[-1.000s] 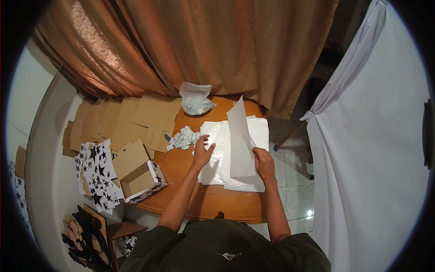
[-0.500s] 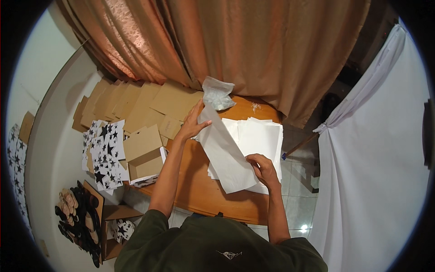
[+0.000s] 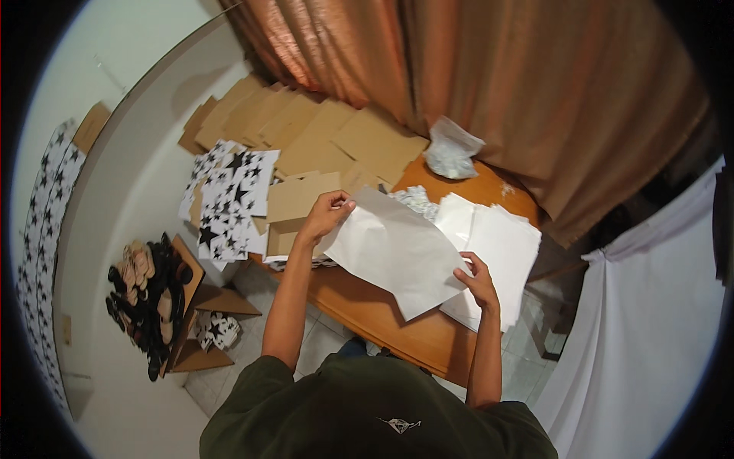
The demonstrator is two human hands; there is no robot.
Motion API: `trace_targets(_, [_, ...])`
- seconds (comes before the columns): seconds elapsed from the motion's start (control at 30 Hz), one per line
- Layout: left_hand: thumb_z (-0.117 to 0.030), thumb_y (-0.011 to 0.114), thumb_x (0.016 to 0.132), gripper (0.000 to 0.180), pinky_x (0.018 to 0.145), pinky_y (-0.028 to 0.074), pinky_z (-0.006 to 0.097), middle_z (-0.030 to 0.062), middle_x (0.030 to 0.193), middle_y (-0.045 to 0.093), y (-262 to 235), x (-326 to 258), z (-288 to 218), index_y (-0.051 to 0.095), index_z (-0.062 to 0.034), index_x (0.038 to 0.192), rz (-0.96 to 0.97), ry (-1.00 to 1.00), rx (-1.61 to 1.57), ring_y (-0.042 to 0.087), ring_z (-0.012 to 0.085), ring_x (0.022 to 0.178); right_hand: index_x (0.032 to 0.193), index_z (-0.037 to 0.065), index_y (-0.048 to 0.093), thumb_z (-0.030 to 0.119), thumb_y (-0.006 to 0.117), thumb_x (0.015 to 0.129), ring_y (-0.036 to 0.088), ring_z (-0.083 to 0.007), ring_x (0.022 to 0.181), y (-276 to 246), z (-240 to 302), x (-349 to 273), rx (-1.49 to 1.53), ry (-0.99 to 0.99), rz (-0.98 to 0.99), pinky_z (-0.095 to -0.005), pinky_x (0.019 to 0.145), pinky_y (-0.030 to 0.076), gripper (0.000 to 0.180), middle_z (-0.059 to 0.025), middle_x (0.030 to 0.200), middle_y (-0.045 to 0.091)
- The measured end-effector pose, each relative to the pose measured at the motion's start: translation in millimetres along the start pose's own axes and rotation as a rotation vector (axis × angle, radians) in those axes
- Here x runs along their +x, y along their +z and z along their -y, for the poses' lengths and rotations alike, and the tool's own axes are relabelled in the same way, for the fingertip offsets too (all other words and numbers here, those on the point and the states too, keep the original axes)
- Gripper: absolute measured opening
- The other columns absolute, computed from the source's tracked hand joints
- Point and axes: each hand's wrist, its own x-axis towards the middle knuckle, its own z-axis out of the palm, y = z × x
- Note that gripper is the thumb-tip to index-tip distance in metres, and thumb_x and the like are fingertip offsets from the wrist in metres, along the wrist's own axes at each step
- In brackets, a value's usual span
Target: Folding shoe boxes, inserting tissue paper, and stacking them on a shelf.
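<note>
A large sheet of thin white paper (image 3: 401, 249) is stretched between my two hands above the wooden table. My left hand (image 3: 327, 216) pinches its upper left corner, close to an open cardboard box (image 3: 306, 195). At the opposite edge my right hand (image 3: 478, 281) grips the sheet between thumb and fingers. The sheet is slightly creased, with one corner hanging toward me. Beside and partly under it, to the right, lies a stack of white paper sheets (image 3: 501, 252). The inside of the box is partly hidden by my left hand and forearm.
Flat brown cardboard pieces (image 3: 313, 138) fill the table's far left, near star-printed sheets (image 3: 237, 195). A clear plastic bag (image 3: 453, 149) with white contents sits at the back of the table (image 3: 359, 298). Shoes (image 3: 149, 294) are piled at left; curtains (image 3: 550, 92) hang behind.
The paper sheet has lifted off the stack and swung left toward the box, held at both ends. My view has turned left, so the table appears shifted right.
</note>
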Motion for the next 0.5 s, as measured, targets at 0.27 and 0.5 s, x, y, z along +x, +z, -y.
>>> trace_targets(0.27, [-0.009,0.068,0.095,0.006,0.066,0.041,0.02,-0.0026,0.083,0.065,-100.4,-64.7,68.7,0.066,-0.0034,0.094,-0.236,-0.1,-0.425,0.053,0.0043,0.074,0.117,-0.002,0.063,0.005,0.083,0.081,0.069,-0.0162,0.093,103.7,-44.4,52.6,0.056,0.015,0.089,-0.0308,0.086,0.055,0.042,-0.0089,0.106,0.072])
trace_targets(0.5, [-0.009,0.067,0.096,0.013,0.067,0.054,0.025,0.009,0.088,0.072,-189.4,-127.0,128.3,0.065,0.0033,0.1,-0.373,-0.234,-0.36,0.067,0.0116,0.076,0.117,-0.002,0.059,-0.005,0.072,0.086,0.069,-0.0137,0.086,200.8,-25.2,92.4,0.199,0.008,-0.092,-0.0259,0.074,0.055,0.034,-0.0116,0.103,0.073])
